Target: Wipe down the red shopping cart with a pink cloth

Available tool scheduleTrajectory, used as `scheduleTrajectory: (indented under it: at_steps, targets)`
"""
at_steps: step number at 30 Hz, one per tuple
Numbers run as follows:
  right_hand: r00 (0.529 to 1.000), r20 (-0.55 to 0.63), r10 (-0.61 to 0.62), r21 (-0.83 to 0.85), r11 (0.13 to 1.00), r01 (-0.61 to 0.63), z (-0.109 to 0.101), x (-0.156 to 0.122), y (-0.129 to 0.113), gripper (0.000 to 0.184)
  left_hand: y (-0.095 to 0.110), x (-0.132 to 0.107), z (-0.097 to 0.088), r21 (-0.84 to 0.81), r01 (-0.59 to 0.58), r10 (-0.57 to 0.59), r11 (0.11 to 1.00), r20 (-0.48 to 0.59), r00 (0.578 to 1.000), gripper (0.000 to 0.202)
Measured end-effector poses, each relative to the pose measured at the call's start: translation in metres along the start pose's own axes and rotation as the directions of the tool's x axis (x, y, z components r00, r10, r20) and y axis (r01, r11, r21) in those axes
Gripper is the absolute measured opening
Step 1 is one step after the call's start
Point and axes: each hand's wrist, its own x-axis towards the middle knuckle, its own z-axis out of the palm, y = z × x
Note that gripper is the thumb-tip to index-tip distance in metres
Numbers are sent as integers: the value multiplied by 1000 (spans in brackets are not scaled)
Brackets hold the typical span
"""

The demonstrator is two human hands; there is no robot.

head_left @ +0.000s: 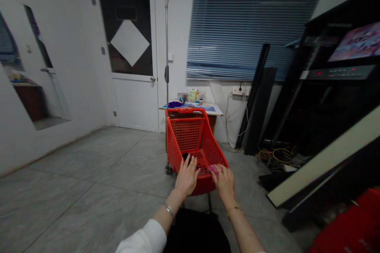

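A red plastic shopping cart (pixel 187 133) stands right in front of me, its basket's near edge under my hands. My left hand (pixel 187 176) rests at the near left part of the rim, fingers stretched out and holding nothing. At the near right corner, my right hand (pixel 225 182) is closed on a pink cloth (pixel 214 169), which lies against the rim. A small dark thing (pixel 185 157) shows inside the basket beyond my left fingers; its kind is unclear.
Behind the cart, a small table (pixel 218 110) bears bottles and a purple cloth (pixel 174 104). A tall pole (pixel 167 39) rises at the cart's left. On the right lean dark panels (pixel 259 110) and a pale board (pixel 323 158), near tangled cables (pixel 282 154). A white door (pixel 135 102) stands at the back.
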Motion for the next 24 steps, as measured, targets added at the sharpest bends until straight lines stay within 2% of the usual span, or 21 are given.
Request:
scheduleTrajectory:
  at_steps: [2,4,8,10,13,18,21,24]
  targets:
    - [998,-43,52,-13,999,-52,1,0,5,27,5,1,2,-12,12,-12,1000,-11,1000,52]
    - [994,-75,75,-7,997,-76,6,-3,-3,27,10,2,2,-27,32,-33,999,-17,999,53]
    - [999,-46,29,45,999,-27,12,-14,-30,27,14,2,0,-58,49,-48,997,25,999,55]
    - [1000,-20,2,60,998,-1,10,-15,-34,28,13,1,-2,-76,41,-37,996,50,998,56]
    - [1000,7,3,73,997,-3,5,-12,-27,27,17,0,-1,-101,27,-21,995,57,998,58]
    - [995,-53,86,60,995,-82,2,-15,-19,25,39,-1,5,-134,67,-62,989,39,997,60]
    - [996,-31,87,81,993,-84,1,-25,-22,28,55,-3,8,-172,109,-98,979,70,993,64]
    - [997,-5,74,115,991,-73,-5,-34,-17,31,64,-6,8,-215,87,-64,973,112,992,64]
